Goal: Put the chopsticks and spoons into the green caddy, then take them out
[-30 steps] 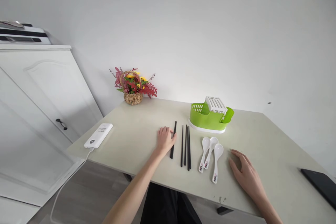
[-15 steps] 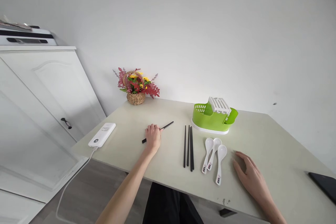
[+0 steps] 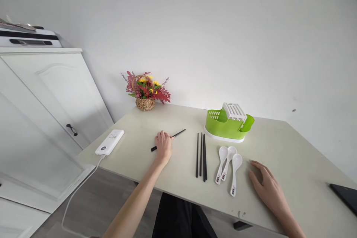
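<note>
My left hand (image 3: pixel 163 145) is closed around the middle of a black chopstick (image 3: pixel 179 132), which lies slanted at the left of the table; the part under my fingers is hidden. Several more black chopsticks (image 3: pixel 200 156) lie lengthwise to the right of that hand. Three white spoons (image 3: pixel 234 173) rest beside them, bowls pointing away from me, two overlapping. Just right of the spoons, my right hand (image 3: pixel 266 186) lies on the table with fingers apart and holds nothing. Behind the spoons stands a green utensil holder (image 3: pixel 223 128) with a white slotted top and white base.
A wicker basket of artificial flowers (image 3: pixel 145 103) stands at the table's back left. A white power bank (image 3: pixel 110 142) with a cable (image 3: pixel 76 189) hanging off the edge lies at the left. A dark flat device (image 3: pixel 346 197) is at the right edge. A white cabinet (image 3: pixel 64 119) adjoins the table's left.
The whole view has shifted very slightly to the right. Both hands, the chopsticks and the spoons keep their places on the table.
</note>
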A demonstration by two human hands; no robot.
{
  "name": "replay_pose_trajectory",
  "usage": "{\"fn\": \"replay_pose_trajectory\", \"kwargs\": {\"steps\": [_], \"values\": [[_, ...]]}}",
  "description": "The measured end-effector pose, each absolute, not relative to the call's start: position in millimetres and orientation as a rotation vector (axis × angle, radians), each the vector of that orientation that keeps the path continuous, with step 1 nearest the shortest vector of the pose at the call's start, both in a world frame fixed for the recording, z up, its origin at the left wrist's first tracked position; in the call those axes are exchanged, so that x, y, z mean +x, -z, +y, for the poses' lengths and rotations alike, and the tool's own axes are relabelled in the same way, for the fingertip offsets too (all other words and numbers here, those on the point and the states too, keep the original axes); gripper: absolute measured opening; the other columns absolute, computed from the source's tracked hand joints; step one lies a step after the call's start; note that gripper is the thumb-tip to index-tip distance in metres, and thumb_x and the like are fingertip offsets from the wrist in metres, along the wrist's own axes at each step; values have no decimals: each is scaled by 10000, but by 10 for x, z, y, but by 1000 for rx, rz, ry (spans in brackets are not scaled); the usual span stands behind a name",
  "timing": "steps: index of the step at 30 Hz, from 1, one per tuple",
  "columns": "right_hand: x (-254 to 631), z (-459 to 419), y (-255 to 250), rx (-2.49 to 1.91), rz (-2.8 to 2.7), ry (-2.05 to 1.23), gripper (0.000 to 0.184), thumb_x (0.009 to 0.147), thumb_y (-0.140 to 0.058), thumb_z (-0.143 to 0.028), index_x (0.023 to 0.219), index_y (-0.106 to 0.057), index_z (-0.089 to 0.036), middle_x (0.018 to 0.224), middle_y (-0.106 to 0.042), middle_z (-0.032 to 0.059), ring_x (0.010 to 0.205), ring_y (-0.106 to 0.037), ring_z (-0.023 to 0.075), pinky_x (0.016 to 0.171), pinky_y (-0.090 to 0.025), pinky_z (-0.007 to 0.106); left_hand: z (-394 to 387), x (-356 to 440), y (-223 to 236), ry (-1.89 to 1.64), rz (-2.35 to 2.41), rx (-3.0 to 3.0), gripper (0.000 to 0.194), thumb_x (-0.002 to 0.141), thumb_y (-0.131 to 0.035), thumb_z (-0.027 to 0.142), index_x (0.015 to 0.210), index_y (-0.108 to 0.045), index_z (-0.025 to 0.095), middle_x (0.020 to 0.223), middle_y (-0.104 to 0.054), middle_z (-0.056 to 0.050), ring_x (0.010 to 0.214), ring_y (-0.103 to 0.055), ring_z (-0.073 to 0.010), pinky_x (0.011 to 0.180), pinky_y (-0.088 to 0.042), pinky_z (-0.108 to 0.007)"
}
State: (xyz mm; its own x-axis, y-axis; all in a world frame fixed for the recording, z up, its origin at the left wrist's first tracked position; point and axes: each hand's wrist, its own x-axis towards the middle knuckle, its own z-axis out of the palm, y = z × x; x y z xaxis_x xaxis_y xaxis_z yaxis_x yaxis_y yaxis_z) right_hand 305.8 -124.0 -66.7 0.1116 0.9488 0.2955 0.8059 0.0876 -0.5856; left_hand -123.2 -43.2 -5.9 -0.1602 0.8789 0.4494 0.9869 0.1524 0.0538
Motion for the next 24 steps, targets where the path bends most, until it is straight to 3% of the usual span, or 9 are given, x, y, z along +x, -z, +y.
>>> {"fn": "replay_pose_trajectory", "kwargs": {"steps": [8,14,24], "values": [[3049,-1257,650,-1737,-1716,-284,493,990,-409,-565,1349,-547,-255,1498,-598,93,1312,-602,336,1013,-512,471,-453,-1242,67,534,-2117,-1804,269,1048,-506,289,1030,-729,138,1135,-653,-181,1103,-592,-345,986,-467,-477],[3055,-1256,644,-1737,-1720,-279,478,987,-422,-562,1338,-553,-264,1493,-605,86,1317,-601,327,1041,-503,463,-472,-1260,78,544,-2133,-1821,174,992,-568,216,1029,-729,161,1153,-645,-169,1119,-592,-339,981,-471,-468],[3041,-1262,637,-1727,-1711,-276,469,982,-431,-552,1329,-563,-265,1478,-614,85,1314,-601,320,1065,-491,462,-500,-1265,67,527,-2123,-1869,222,1044,-485,241,1040,-691,156,1141,-660,-159,1060,-627,-310,928,-483,-436]]}}
